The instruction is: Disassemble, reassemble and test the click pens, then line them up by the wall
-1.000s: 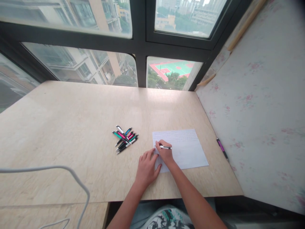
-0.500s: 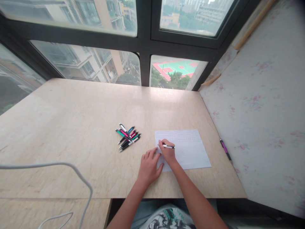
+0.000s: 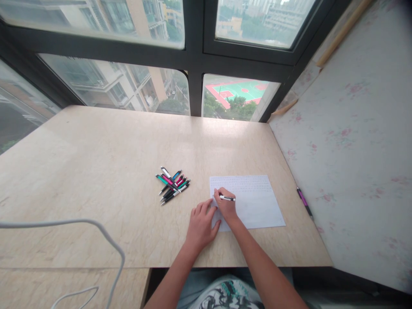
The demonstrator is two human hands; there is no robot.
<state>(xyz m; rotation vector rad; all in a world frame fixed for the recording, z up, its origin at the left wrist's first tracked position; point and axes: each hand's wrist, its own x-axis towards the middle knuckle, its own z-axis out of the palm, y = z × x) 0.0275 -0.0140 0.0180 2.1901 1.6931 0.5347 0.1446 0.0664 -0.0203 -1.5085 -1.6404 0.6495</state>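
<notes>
Dark-framed windows (image 3: 195, 64) look out over buildings and a red-and-green sports court, above a pale, marbled table (image 3: 112, 159) that meets a flower-papered wall (image 3: 360, 163) on the right. Compared with a second ago, the whole view has shifted a little, so table, paper and hands sit slightly farther right; against the half-second-old view, hardly anything has changed, and the pen is at nearly the same spot on the sheet.

That sheet of paper (image 3: 257, 210) lies flat near the table's front edge, with rows of small writing, too fine to read, across its upper part and plain white below. The right hand (image 3: 227, 208), closed in a writing grip near its left edge, holds a white-and-black pen (image 3: 227, 198). The left hand (image 3: 200, 223) rests palm down with fingers loosely spread, gripping nothing, fingertips and thumb on the paper's left edge.

Left of the paper, a crisscrossed pile of pens (image 3: 174, 185) mixes white, green, pink, blue and black. A purple-and-black pen (image 3: 304, 203) lies along the wall.
</notes>
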